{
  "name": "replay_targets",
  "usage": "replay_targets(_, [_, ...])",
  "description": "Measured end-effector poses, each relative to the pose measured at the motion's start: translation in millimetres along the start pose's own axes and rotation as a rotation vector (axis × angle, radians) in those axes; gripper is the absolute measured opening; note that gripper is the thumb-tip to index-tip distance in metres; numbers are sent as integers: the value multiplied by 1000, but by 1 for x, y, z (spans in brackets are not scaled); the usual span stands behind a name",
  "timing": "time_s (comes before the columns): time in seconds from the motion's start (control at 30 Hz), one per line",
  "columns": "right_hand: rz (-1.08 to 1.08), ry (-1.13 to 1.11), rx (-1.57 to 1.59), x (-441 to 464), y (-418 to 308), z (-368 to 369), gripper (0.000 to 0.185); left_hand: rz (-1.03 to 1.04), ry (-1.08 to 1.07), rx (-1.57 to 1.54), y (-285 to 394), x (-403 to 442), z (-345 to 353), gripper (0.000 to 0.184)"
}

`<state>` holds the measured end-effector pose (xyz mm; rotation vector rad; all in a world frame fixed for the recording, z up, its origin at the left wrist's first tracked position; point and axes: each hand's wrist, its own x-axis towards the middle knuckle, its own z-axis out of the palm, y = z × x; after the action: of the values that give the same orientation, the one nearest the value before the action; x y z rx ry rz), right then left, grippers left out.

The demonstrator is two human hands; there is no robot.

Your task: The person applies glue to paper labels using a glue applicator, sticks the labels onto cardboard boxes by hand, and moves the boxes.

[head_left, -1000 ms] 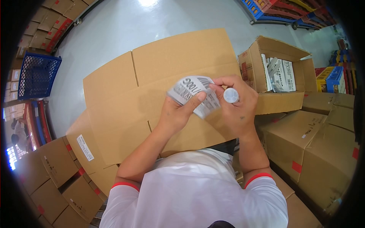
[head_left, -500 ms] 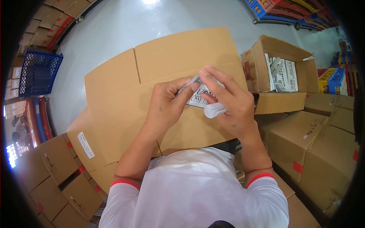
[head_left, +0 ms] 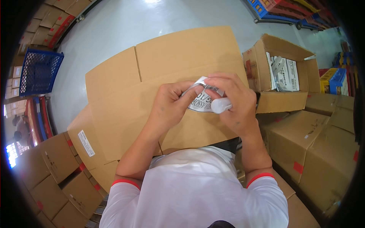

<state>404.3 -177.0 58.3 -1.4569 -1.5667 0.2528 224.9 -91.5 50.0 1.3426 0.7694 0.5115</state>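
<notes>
A white label [head_left: 201, 105] with black print is stretched between my hands, its upper part bent. My left hand [head_left: 170, 103] pinches its left side between thumb and fingers. At its right edge, my right hand [head_left: 240, 103] grips it with the fingertips. Tucked in the palm of that same hand is a pale, semi-clear cylinder [head_left: 221, 105], one round end facing left; I cannot make out its kind. Both hands hover over a large brown cardboard carton [head_left: 178, 49], its flaps lying flat beneath the label. A small printed sticker [head_left: 86, 143] is on the cardboard at the left.
To the right stands an open cardboard box [head_left: 281, 102] holding printed label sheets [head_left: 287, 76]. Closed cartons [head_left: 300, 129] are stacked at right and more cartons [head_left: 57, 159] at lower left. A blue plastic crate [head_left: 40, 72] stands at far left; coloured crates [head_left: 281, 15] are at upper right.
The label has turned and bent between my hands, and its lower edge now curves. My right fingers have curled lower over its upper right edge. The cylinder has shifted slightly right and up.
</notes>
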Motion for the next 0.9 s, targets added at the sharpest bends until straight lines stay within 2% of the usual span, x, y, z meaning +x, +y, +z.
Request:
replay_targets(0.1, [93,-106,95,6,2,-15,36,67,3,45,-2,-1,6,24])
replay_targets(0.23, [207,-181,148,11,-4,-24,31,28,63,-29,9,-5,14,23])
replay_targets(0.3, [295,-271,210,10,-6,-27,17,90,88,-59,6,-6,14,21])
replay_targets(0.33, [300,-269,206,8,-4,-28,17,88,83,-62,6,-6,14,21])
replay_targets(0.4, [323,-238,208,4,1,-30,16,267,10,170,6,-4,14,16])
replay_targets(0.6, [346,-241,243,-4,3,-40,15,140,-64,177,0,-4,11,13])
replay_targets(0.7, [322,-136,185,-12,10,-47,14,233,-55,161,-5,-1,15,15])
replay_targets(0.83, [356,-113,233,-20,15,-79,12,232,-67,196,1,-2,19,16])
replay_targets(0.9, [525,-54,62,-28,16,-100,9,197,-70,56,2,-2,19,19])
